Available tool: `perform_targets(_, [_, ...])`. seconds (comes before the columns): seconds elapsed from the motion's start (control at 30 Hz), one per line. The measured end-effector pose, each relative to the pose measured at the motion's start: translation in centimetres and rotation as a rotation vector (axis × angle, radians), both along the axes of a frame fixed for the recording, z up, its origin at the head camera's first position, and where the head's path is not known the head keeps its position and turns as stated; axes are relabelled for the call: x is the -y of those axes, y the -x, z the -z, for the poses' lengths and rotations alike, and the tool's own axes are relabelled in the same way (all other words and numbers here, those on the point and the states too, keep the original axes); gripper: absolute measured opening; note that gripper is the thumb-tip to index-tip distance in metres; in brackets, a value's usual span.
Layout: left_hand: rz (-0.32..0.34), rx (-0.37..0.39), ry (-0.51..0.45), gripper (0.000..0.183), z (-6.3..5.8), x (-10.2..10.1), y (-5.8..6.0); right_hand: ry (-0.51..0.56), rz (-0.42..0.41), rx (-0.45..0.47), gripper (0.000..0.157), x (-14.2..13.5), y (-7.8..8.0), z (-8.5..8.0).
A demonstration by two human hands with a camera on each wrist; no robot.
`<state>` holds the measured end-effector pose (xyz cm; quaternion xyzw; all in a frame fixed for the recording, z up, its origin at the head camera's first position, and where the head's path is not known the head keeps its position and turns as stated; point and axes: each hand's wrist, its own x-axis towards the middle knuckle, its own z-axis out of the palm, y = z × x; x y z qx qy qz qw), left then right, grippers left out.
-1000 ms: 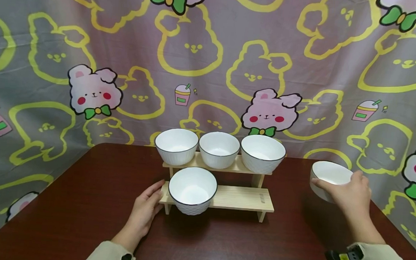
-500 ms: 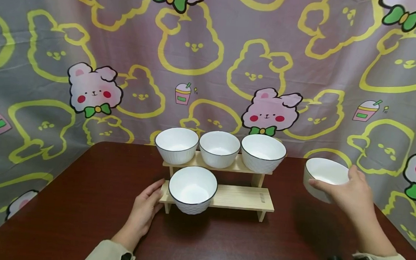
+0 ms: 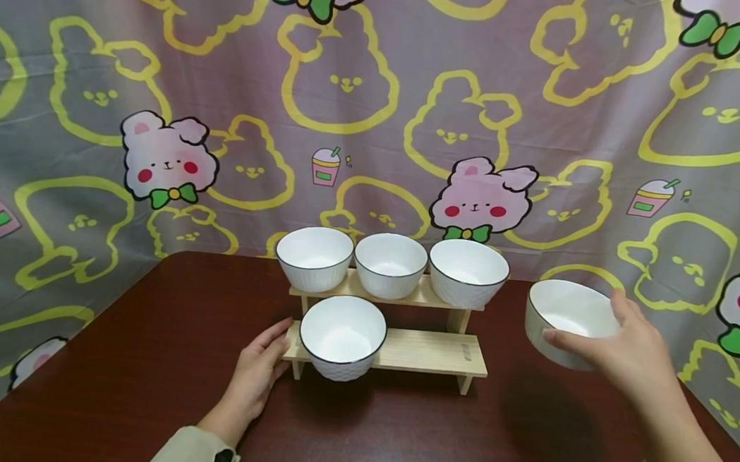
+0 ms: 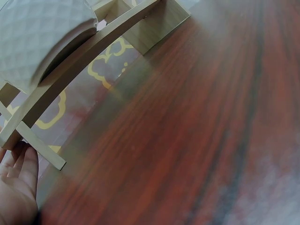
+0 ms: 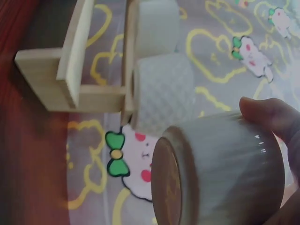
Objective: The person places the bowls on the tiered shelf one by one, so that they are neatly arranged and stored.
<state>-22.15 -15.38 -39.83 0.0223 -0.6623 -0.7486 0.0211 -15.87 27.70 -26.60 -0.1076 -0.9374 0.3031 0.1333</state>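
Note:
My right hand [image 3: 638,357] grips a white ribbed bowl [image 3: 548,337] by its side, above the table to the right of a two-step wooden stand [image 3: 426,351]. In the right wrist view the held bowl [image 5: 229,168] shows its round base and ribbed wall. My left hand [image 3: 253,379] holds the left end of the stand's lower step; in the left wrist view its fingers [image 4: 28,166] bend at the plank's end. Beside it on that step sits a dark-rimmed white bowl [image 3: 343,335] with a textured wall.
Along the upper step stand three white bowls: a left one [image 3: 314,259], a middle one [image 3: 390,266] and a right one [image 3: 468,274]. The stand rests on a dark red-brown table [image 3: 179,332]. A patterned cloth [image 3: 367,68] hangs behind the table.
My right hand has carried the ribbed bowl leftward, closer to the stand. My left hand, the stand and the other bowls stay in place.

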Motion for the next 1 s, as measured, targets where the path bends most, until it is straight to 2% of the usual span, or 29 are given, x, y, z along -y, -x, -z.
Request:
perform_targets(0.17, [-0.003, 0.005, 0.005, 0.042, 0.0, 0.1, 0.1, -0.018, -0.033, 0.029, 0.114, 0.6, -0.8, -0.5])
perform_targets(0.43, [-0.002, 0.005, 0.006, 0.042, 0.1, 0.1, 0.2, 0.021, -0.103, 0.058, 0.115, 2.1, -1.9, -0.6])
perform_targets(0.7, [0.001, -0.007, -0.008, 0.042, 0.0, 0.0, 0.0, 0.058, -0.167, 0.015, 0.113, 3.9, -2.6, 0.1])
perform_targets(1.0, [0.002, -0.01, -0.015, 0.042, 0.0, 0.0, 0.0, 0.086, -0.265, -0.038, 0.111, 6.2, -2.6, 0.9])
